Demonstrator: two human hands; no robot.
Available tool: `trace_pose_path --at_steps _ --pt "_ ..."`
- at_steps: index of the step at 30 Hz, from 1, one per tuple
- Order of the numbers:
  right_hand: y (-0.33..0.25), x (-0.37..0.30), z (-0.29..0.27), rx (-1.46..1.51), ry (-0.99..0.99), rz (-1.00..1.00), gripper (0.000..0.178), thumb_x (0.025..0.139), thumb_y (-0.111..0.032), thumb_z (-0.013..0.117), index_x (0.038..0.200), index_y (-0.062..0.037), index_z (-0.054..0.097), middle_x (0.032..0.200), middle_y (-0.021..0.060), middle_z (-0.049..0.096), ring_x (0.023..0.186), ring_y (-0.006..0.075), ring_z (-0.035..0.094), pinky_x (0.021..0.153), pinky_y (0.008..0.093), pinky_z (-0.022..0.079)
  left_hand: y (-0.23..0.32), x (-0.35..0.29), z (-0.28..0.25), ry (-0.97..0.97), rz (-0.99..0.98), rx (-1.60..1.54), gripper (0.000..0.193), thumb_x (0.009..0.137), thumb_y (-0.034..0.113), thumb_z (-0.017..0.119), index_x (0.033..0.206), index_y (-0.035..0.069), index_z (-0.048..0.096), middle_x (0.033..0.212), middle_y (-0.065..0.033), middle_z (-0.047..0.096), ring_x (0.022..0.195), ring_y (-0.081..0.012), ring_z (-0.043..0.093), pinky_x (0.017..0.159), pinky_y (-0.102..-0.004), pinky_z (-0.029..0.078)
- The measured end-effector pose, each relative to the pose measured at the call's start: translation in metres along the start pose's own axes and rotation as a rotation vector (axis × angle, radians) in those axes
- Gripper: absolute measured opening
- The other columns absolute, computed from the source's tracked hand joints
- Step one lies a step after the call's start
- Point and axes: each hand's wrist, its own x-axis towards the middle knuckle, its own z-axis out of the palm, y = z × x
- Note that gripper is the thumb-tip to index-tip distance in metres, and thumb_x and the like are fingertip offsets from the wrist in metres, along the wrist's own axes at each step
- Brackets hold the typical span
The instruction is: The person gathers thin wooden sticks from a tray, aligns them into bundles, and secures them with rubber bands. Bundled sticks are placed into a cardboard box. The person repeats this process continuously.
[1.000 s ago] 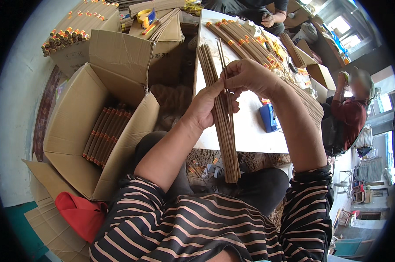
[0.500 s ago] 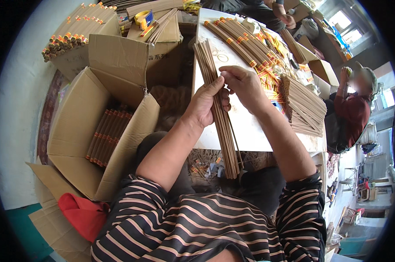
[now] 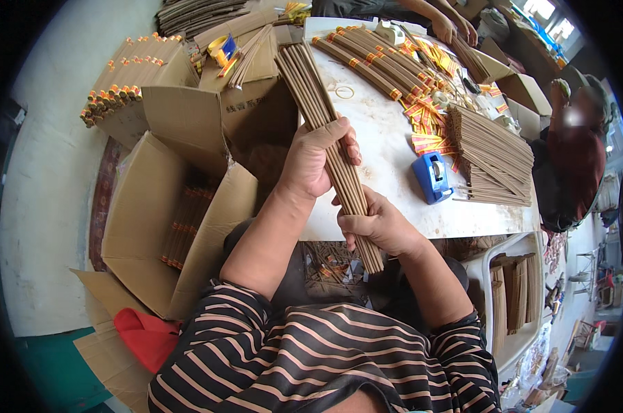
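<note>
A bundle of brown incense sticks (image 3: 303, 81) slants across the space in front of me, over the near left part of the white table (image 3: 387, 186). My left hand (image 3: 316, 155) is wrapped round its middle, thumb lying across the sticks. Lower down, my right hand (image 3: 380, 224) grips the same bundle near its bottom end, with thumb and fingers on opposite sides. To the right of my hands stands a blue tape dispenser (image 3: 432, 177). A large pile of loose incense sticks (image 3: 494, 155) lies beyond it.
Banded bundles (image 3: 373, 62) and red-yellow labels (image 3: 428, 124) cover the far table, near a rubber band (image 3: 344, 91). An open carton (image 3: 139, 227) with banded bundles is at my left. A white bin (image 3: 487, 303) sits at lower right. Another person (image 3: 573, 151) is at right; someone's hands (image 3: 452, 31) show at the far end.
My right hand has come down from beside my left hand to the bundle's lower end and now grips it. The view has shifted, bringing the tape dispenser and white bin into sight.
</note>
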Motion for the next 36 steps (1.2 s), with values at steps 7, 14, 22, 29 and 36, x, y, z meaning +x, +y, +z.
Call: trace_pose_path --at_steps 7,14,22,29,36 --pt "-0.007 0.010 -0.026 -0.807 0.523 -0.365 0.032 0.077 -0.020 0.067 0.096 -0.0044 0.045 0.072 0.0211 0.058 0.071 0.0373 0.060 0.059 0.0424 0.047 -0.015 0.023 0.060 0.129 0.384 0.445 0.020 0.079 0.002 0.063 0.092 0.006 0.048 0.070 -0.0038 0.052 0.055 -0.0145 0.054 0.051 -0.0288 0.048" --pt "0.002 0.018 -0.063 -0.490 0.486 -0.506 0.032 0.076 -0.020 0.068 0.099 -0.0050 0.051 0.075 0.0162 0.061 0.069 0.0290 0.061 0.062 0.0361 0.048 -0.028 0.041 0.078 -0.052 0.387 0.524 0.021 0.077 -0.004 0.062 0.091 0.004 0.048 0.070 -0.0050 0.055 0.056 -0.0134 0.057 0.053 -0.0275 0.050" --pt "0.008 0.019 -0.075 -0.455 0.433 -0.609 0.031 0.077 -0.021 0.067 0.098 -0.0063 0.050 0.080 0.0160 0.061 0.072 0.0294 0.061 0.065 0.0354 0.048 -0.044 0.036 0.096 -0.071 0.426 0.738 0.016 0.079 -0.002 0.061 0.088 0.003 0.049 0.070 -0.0057 0.055 0.057 -0.0138 0.055 0.054 -0.0275 0.049" --pt "0.026 0.037 -0.086 -0.520 0.470 -0.525 0.029 0.079 -0.022 0.066 0.096 -0.0064 0.049 0.080 0.0187 0.059 0.074 0.0349 0.058 0.066 0.0377 0.047 -0.053 0.044 0.086 0.051 0.387 0.821 0.012 0.079 -0.003 0.061 0.078 0.003 0.050 0.064 -0.0039 0.054 0.055 -0.0116 0.055 0.052 -0.0249 0.048" --pt "0.000 0.011 -0.071 0.020 -0.223 -0.204 0.024 0.080 -0.020 0.067 0.082 -0.0039 0.049 0.064 0.0032 0.052 0.051 0.0118 0.053 0.053 0.0273 0.046 -0.005 0.056 0.069 -0.241 -0.044 0.325 0.016 0.088 0.022 0.057 0.081 0.010 0.051 0.064 -0.0016 0.049 0.056 -0.0117 0.049 0.053 -0.0255 0.042"
